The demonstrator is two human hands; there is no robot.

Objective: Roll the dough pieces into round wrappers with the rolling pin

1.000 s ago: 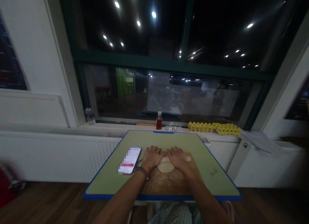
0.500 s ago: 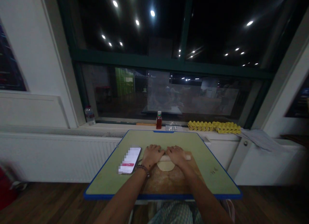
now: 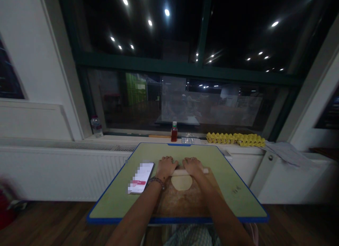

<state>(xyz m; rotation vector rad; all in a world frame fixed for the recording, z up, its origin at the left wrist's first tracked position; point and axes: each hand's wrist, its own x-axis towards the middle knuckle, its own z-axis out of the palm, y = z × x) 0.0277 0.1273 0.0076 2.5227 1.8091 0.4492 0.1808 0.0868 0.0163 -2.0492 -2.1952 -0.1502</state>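
Note:
A pale wooden rolling pin [image 3: 180, 172] lies crosswise at the far part of a brown cutting board [image 3: 182, 203]. My left hand [image 3: 166, 166] rests over its left part, fingers curved forward over it. Over its right part lies my right hand [image 3: 192, 165], the fingers likewise bent over the far side. A bare end of the pin sticks out to the right of that hand. Just on the near side of the pin sits a thin, round sheet of dough [image 3: 181, 183], flat on the board. Both palms hide much of the pin.
A phone [image 3: 141, 178] with a lit screen lies left of my left hand on the green folding table [image 3: 111, 203]. On the windowsill stand a sauce bottle [image 3: 174, 132], a clear water bottle [image 3: 96, 126] and yellow egg cartons [image 3: 235, 139]. A grey cloth [image 3: 284, 154] hangs at the right.
Both hands and the rolling pin have moved slightly away from me. More of the dough circle now shows on the near side, and the gap between my hands is wider.

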